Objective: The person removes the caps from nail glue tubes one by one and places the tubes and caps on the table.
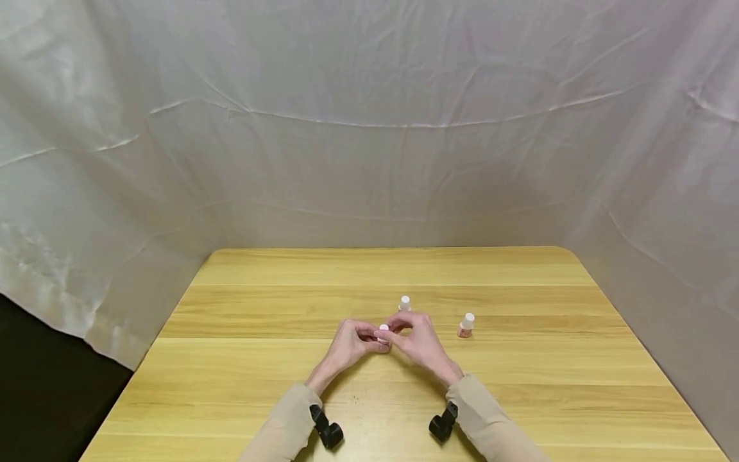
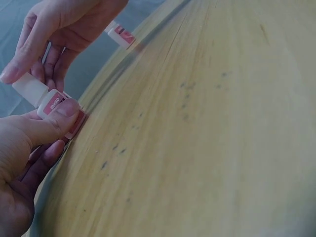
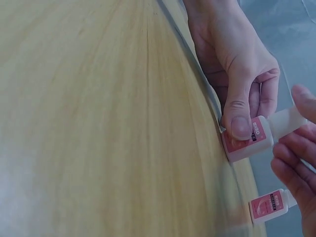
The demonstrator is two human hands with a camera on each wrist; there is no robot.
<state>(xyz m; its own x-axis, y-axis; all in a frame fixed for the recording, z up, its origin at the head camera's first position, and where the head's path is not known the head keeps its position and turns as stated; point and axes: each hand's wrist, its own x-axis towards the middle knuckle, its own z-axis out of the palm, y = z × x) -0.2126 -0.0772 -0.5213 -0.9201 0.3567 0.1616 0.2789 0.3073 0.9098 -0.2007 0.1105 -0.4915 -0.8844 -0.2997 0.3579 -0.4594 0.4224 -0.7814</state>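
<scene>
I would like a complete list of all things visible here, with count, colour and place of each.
Table: 1, yellowish wood, lower part of the head view
Held bottle: 1, white with reddish label, in the left hand
Cap: 1, white, on that bottle
Far bottle: 1, white, beyond the held bottle
Right bottle: 1, white with reddish label, right of the others
Specks: several, dark, on the table
Sheeting: count unclear, pale grey, behind and beside the table
Dark area: 1, black, left of the table
Wrist cameras: 2, black, one per wrist
Sleeves: 2, beige, both arms
Left hand: 1, bare, gripping the held bottle
Right hand: 1, bare, at the cap
</scene>
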